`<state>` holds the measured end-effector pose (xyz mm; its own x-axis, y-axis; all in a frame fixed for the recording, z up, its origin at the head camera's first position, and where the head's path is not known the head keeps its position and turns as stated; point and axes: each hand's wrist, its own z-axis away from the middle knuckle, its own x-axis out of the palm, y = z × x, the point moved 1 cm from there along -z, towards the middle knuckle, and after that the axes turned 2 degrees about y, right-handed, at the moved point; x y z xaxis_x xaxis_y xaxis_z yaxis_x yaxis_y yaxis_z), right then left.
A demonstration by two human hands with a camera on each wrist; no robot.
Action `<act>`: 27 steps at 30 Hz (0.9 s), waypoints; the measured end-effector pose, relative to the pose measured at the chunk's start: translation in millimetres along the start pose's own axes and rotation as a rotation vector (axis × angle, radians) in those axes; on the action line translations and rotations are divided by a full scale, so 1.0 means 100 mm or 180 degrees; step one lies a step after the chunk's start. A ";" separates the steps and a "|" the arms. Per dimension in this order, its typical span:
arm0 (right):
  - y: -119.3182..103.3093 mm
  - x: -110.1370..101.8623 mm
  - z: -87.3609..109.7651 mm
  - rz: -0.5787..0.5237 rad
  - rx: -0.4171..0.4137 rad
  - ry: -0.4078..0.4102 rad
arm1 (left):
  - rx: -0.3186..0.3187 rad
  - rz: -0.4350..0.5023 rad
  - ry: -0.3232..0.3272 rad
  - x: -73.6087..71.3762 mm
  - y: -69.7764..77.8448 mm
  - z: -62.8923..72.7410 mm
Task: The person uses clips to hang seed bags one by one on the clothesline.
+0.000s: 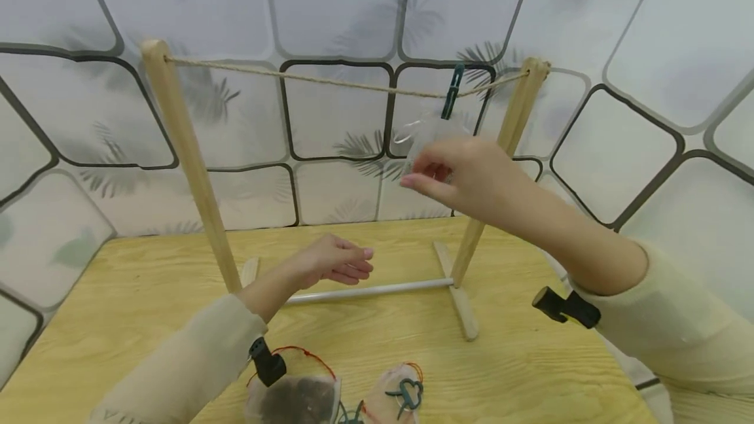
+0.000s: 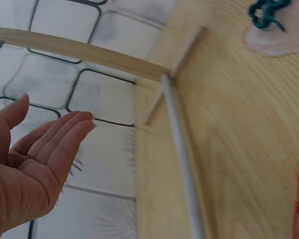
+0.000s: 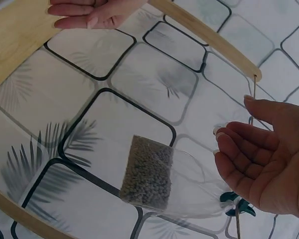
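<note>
A clear bag (image 3: 146,174) with grey granules at its bottom hangs from a thin rope (image 1: 306,79), held by a dark green clothespin (image 1: 452,91) near the rope's right end. My right hand (image 1: 471,172) is beside the bag with fingers loosely bent; the right wrist view shows nothing between them. In the head view this hand covers most of the bag. My left hand (image 1: 332,260) hovers lower, over the stand's pale crossbar (image 1: 377,290), its fingers relaxed and holding nothing.
Wooden posts (image 1: 191,156) on feet carry the rope. At the table's near edge lie a bag with dark contents (image 1: 297,401) on a red cord, a pinkish pouch (image 1: 391,381) and green clothespins (image 1: 408,394). Patterned fabric (image 1: 341,12) stands behind.
</note>
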<state>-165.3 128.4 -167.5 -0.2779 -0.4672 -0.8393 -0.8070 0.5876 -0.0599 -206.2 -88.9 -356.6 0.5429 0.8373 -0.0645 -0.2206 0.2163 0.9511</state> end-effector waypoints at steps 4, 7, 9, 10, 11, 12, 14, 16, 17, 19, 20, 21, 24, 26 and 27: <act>-0.02 0.14 0.09 0.0138 0.0189 -0.0405 | -0.0123 -0.0206 -0.0098 0.00 -0.25 0.05; -0.04 0.26 0.17 0.0145 0.0307 -0.0767 | -0.0195 -0.0341 -0.0180 0.02 -0.45 0.11; -0.06 0.37 0.23 0.0159 0.0310 -0.0990 | -0.0271 -0.0387 -0.0221 0.06 -0.58 0.15; -0.07 0.42 0.26 0.0169 0.0303 -0.1098 | -0.0317 -0.0411 -0.0237 0.08 -0.63 0.16; -0.08 0.48 0.29 0.0177 0.0304 -0.1211 | -0.0358 -0.0422 -0.0255 0.11 -0.68 0.17; -0.08 0.55 0.33 0.0213 0.0284 -0.1299 | -0.0398 -0.0422 -0.0267 0.13 -0.72 0.18; -0.10 0.67 0.40 0.0300 0.0294 -0.1490 | -0.0463 -0.0401 -0.0244 0.17 -0.77 0.19; -0.11 0.79 0.47 0.0351 0.0330 -0.1690 | -0.0506 -0.0386 -0.0214 0.21 -0.80 0.18; -0.12 0.86 0.51 0.0385 0.0359 -0.1786 | -0.0521 -0.0397 -0.0210 0.22 -0.81 0.18; -0.13 0.98 0.58 0.0375 0.0415 -0.1999 | -0.0565 -0.0410 -0.0206 0.26 -0.84 0.16; -0.14 1.05 0.62 0.0343 0.0423 -0.2104 | -0.0585 -0.0421 -0.0223 0.27 -0.85 0.15; -0.15 1.11 0.66 0.0326 0.0396 -0.2180 | -0.0596 -0.0423 -0.0248 0.30 -0.87 0.14; -0.18 1.28 0.75 0.0314 0.0292 -0.2424 | -0.0624 -0.0428 -0.0343 0.37 -0.92 0.11; -0.20 1.37 0.80 0.0313 0.0152 -0.2552 | -0.0596 -0.0424 -0.0393 0.42 -0.96 0.09; -0.20 1.41 0.82 0.0303 0.0093 -0.2618 | -0.0579 -0.0428 -0.0400 0.44 -0.98 0.08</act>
<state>-145.2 104.8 -329.2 0.1348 0.2111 -0.9681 -0.7822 0.6225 0.0268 -154.2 -76.9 -450.2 0.6711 0.7285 -0.1379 -0.2756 0.4177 0.8658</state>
